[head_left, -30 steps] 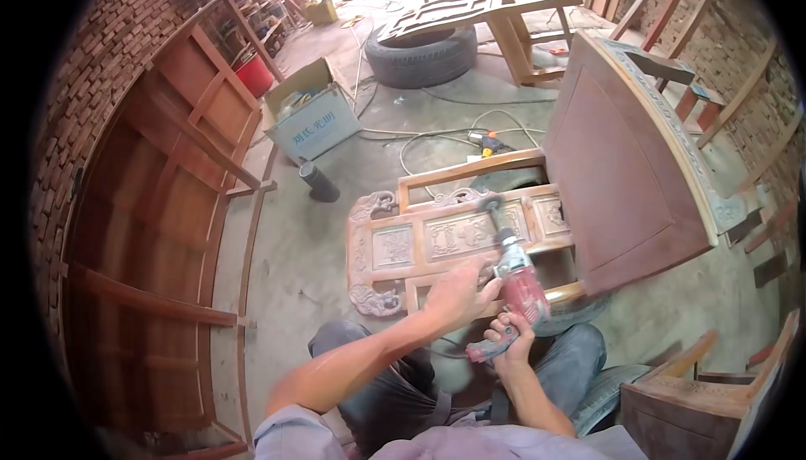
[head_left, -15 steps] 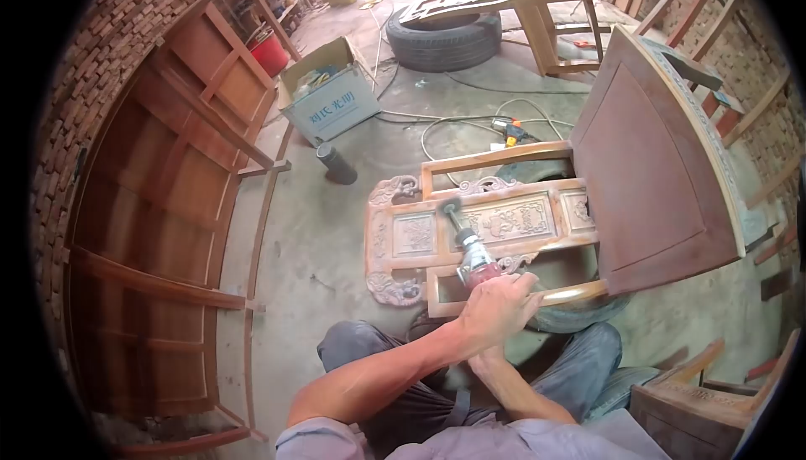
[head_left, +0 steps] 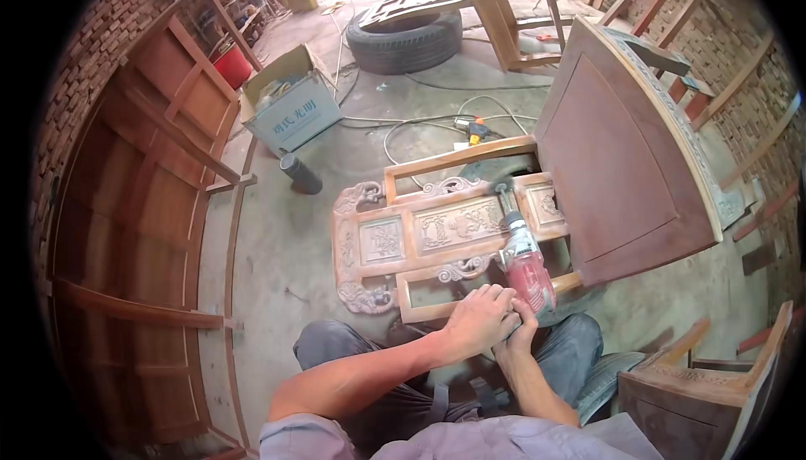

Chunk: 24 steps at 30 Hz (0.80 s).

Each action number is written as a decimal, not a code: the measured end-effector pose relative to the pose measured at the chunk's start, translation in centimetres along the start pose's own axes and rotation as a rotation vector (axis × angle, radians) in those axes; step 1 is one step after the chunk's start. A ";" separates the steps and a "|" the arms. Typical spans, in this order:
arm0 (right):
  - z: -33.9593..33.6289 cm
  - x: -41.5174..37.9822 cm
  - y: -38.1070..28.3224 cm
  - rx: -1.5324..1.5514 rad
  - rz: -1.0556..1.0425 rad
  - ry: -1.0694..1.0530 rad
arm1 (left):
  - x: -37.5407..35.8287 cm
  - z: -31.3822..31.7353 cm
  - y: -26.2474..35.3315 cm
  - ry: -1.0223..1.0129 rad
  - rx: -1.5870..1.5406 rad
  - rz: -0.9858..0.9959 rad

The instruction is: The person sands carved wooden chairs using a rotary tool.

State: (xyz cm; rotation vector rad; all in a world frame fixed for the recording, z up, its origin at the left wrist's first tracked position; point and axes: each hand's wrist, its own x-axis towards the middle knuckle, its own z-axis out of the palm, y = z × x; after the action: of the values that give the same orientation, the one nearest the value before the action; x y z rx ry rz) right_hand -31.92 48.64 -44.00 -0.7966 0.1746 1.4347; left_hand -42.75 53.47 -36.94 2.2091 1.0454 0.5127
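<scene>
The right hand [head_left: 519, 334] was closed round the rear of a red power drill [head_left: 531, 279], a little below and right of the centre of the frame. The left hand [head_left: 480, 321] lay against it with fingers curled; whether it also had hold of the tool could not be told. From the hands the drill slanted up and slightly left, its round, blurred head [head_left: 501, 187] over the right part of a carved chair back [head_left: 411, 218]; contact could not be made out.

The chair back lay across the middle, its scrolled end at the left, where grey floor [head_left: 269, 250] gave open room as far as the wooden panelling [head_left: 138, 242] along the left of the frame. On the right, the upright seat board [head_left: 625, 158] hemmed the work in, its lower left edge near the drill body. The knees bounded the space below, and another chair [head_left: 693, 393] filled the lower right corner. Above the chair back, a cable [head_left: 428, 119] looped over the floor; a dark cylinder [head_left: 300, 174] and a carton [head_left: 294, 112] stood upper left, a tyre [head_left: 403, 47] at upper centre.
</scene>
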 end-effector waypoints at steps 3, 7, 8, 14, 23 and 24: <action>0.8 -0.5 0.0 0.054 -0.023 0.044 | 0.1 -0.4 0.0 -0.037 -0.010 0.011; -0.3 -0.6 0.0 0.077 -0.002 0.038 | -0.4 0.2 0.0 -0.058 0.027 -0.072; -0.3 -0.8 0.1 0.076 0.011 0.058 | -0.5 0.3 -0.1 -0.094 0.035 -0.093; -1.8 -0.7 0.6 0.035 0.054 -0.029 | -1.1 0.6 -0.1 -0.228 0.107 -0.175; 0.8 -3.4 1.9 -0.052 0.065 0.105 | -0.1 -1.6 1.6 -0.676 -0.228 -0.543; 0.3 -3.3 2.0 -0.057 0.058 0.109 | -0.1 -1.6 1.6 -0.691 -0.256 -0.545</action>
State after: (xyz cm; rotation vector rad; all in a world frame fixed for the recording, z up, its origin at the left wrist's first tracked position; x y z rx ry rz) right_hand -34.41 46.01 -42.65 -0.9237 0.2425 1.4565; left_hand -42.86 53.23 -34.65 1.5811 1.0487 -0.3267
